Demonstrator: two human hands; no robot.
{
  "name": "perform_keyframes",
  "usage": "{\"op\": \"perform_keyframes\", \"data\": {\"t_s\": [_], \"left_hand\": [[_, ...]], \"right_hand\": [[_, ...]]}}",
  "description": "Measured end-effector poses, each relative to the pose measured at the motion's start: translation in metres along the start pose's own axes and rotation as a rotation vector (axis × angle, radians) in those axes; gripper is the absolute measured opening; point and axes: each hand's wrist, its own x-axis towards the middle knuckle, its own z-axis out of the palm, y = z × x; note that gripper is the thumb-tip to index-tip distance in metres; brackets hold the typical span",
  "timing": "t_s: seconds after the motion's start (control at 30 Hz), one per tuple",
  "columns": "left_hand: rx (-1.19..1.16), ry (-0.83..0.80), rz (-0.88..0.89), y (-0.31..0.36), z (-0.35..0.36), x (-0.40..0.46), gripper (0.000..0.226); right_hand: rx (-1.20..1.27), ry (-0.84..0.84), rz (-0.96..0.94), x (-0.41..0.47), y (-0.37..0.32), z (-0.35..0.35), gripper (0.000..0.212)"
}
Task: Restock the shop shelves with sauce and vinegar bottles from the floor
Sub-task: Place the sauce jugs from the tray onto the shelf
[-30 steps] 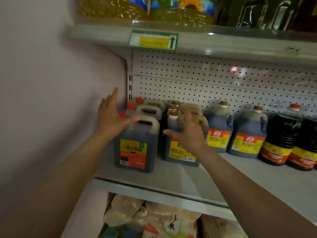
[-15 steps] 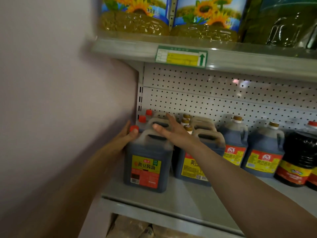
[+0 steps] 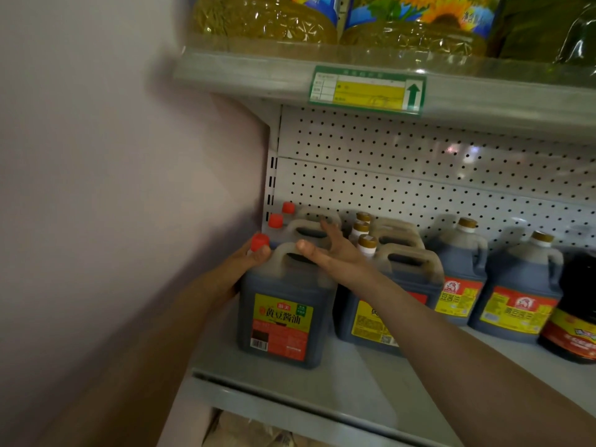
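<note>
The dark rectangular plastic soy sauce jug with a red cap stood at the left end of the grey metal shelf, near its front edge. The left hand held its left shoulder, thumb just below the cap; the other fingers were hidden. The right hand lay flat on the handle, fingers straight, pointing to the white perforated back panel.

three red-capped jugs, three gold-capped jugs, two hands
</note>
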Motion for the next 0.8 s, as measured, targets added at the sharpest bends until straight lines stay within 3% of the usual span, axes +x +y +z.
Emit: {"op": "perform_keyframes", "data": {"t_s": [0.43, 0.63, 0.8], "left_hand": [[0.096, -0.137, -0.041, 0.002, -0.006, 0.000, 0.087], [0.415, -0.027, 0.059, 0.020, -0.018, -0.008, 0.125], [0.598, -0.066, 0.181, 0.023, -0.011, -0.018, 0.115]], "right_hand": [[-0.035, 0.101, 0.050, 0.001, -0.004, 0.006, 0.129], [-0.028, 0.271, -0.095, -0.014, -0.007, 0.012, 0.100], [-0.100, 0.210, -0.200, -0.043, -0.003, 0.028, 0.096]]}}
